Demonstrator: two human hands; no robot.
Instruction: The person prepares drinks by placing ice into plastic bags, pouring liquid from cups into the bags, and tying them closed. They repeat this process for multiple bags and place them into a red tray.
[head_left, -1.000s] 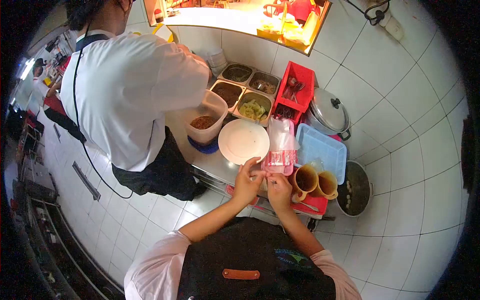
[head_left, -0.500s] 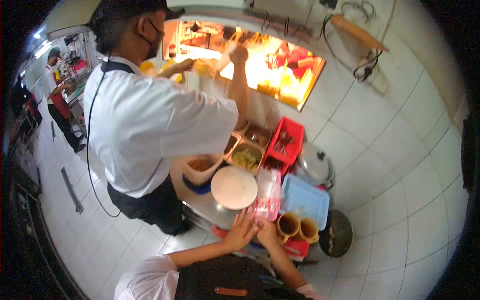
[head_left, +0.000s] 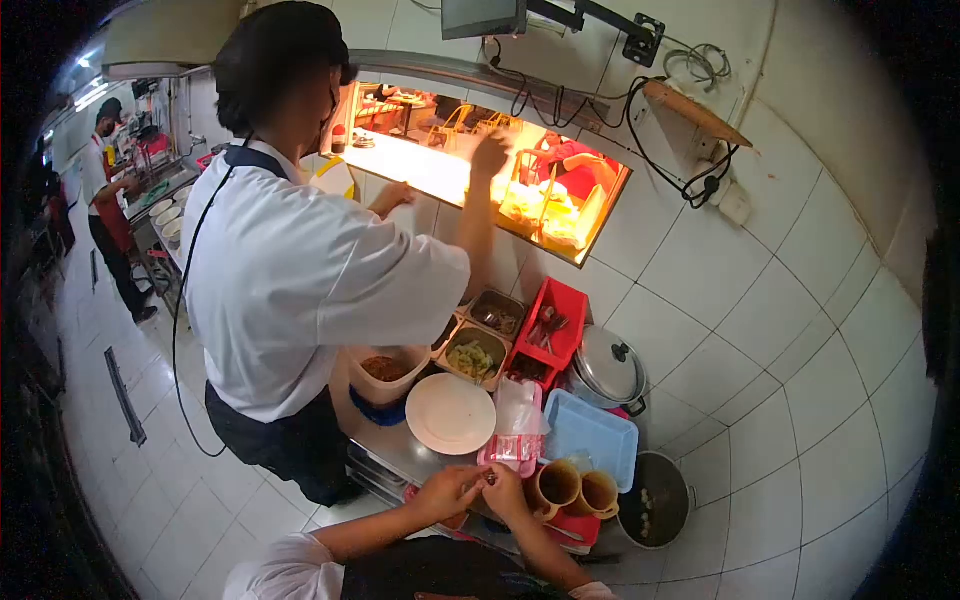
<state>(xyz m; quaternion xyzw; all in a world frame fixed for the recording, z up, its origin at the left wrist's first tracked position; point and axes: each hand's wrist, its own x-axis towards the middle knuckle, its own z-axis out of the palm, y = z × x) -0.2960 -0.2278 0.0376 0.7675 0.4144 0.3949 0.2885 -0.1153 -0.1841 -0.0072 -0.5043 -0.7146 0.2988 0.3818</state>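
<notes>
My left hand (head_left: 448,492) and my right hand (head_left: 506,492) meet over the front edge of the metal counter (head_left: 420,458). Both are closed, fingertips pinched close together; a small dark spot shows between them, too small to name. Just beyond them lies a pink-and-white plastic packet (head_left: 516,430). A white plate (head_left: 450,414) is to the left of it. Two tan mugs (head_left: 556,485) with brown insides stand right beside my right hand.
A co-worker in a white shirt (head_left: 310,270) stands at the left, reaching toward a bright serving window (head_left: 430,165). Food containers (head_left: 474,358), a red cutlery bin (head_left: 556,325), a lidded pot (head_left: 608,368), a blue tray (head_left: 590,438) and a deep pot (head_left: 655,500) crowd the counter's far and right sides.
My left hand's spread fingers have drawn in to a pinch against my right hand. The co-worker's raised hand no longer holds the pale thing it held. The view has shifted slightly.
</notes>
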